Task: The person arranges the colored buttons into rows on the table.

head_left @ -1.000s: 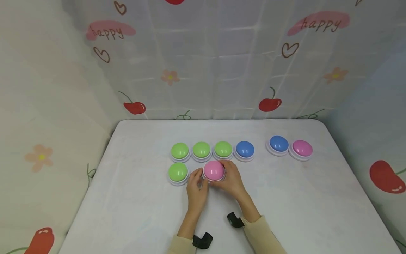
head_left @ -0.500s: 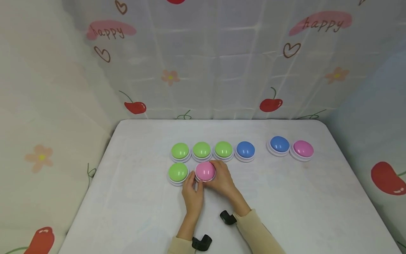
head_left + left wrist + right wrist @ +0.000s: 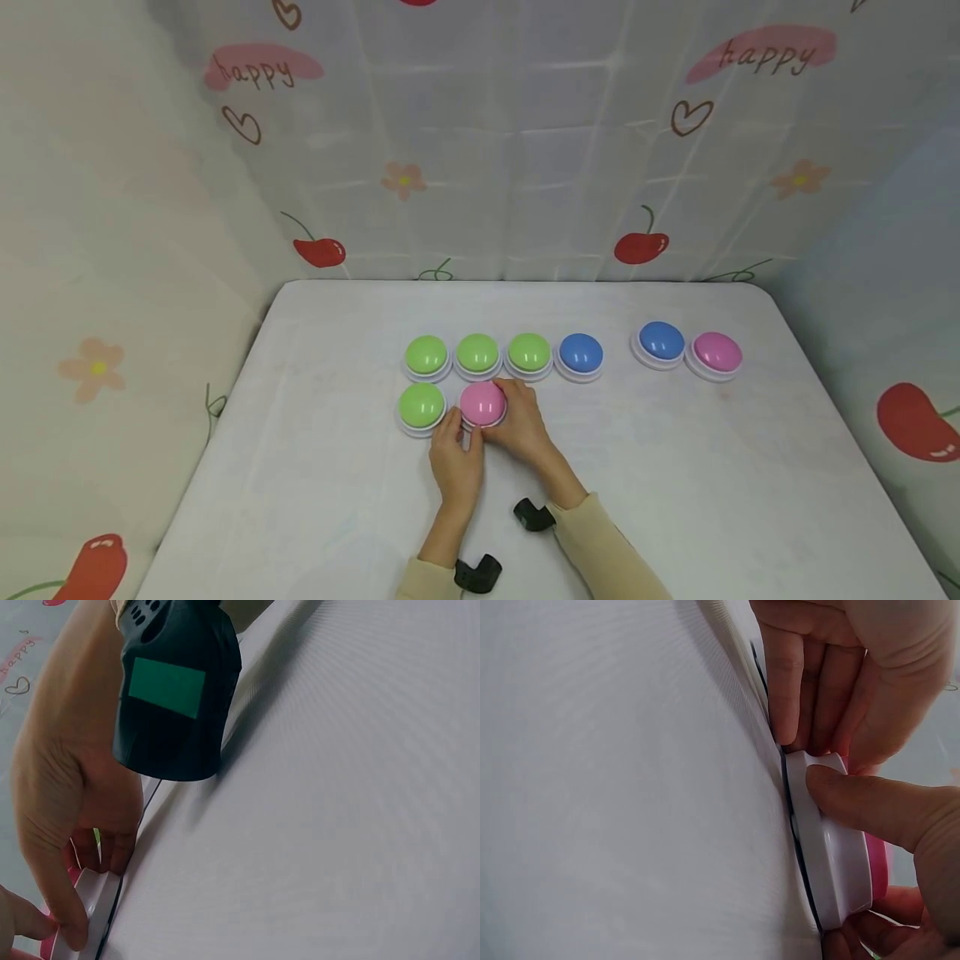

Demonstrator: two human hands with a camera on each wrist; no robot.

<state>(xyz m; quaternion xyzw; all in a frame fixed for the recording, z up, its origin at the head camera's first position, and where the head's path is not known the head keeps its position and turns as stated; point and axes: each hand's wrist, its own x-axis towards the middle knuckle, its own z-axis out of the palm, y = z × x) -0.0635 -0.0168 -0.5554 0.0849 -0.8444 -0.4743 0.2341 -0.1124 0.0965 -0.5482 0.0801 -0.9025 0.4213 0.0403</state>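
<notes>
Both hands are on one pink button [image 3: 482, 402], a domed cap on a white base, which sits on the white table [image 3: 675, 483] directly in front of the middle green button [image 3: 477, 353] of the back row. Taking that pink button as the reference: the front green button [image 3: 421, 406] lies just to its left, almost touching; the back row of three green buttons and one blue button [image 3: 581, 353] runs just behind it; a second blue button [image 3: 661, 341] and a second pink button [image 3: 717, 352] stand well apart to its right rear. The left hand [image 3: 456, 454] pinches the white base from the near left side; the left wrist view shows its fingertips [image 3: 75, 930] curled over the rim. The right hand [image 3: 523, 425] grips the base from the right, with the thumb [image 3: 870, 806] pressed on the rim in the right wrist view. The button rests flat on the table, not lifted. The step in hand appears to be the final seating of this button as second member of a front row. The next move likely calls for a small alignment against the front green button, then release of both hands without dragging the base sideways.
</notes>
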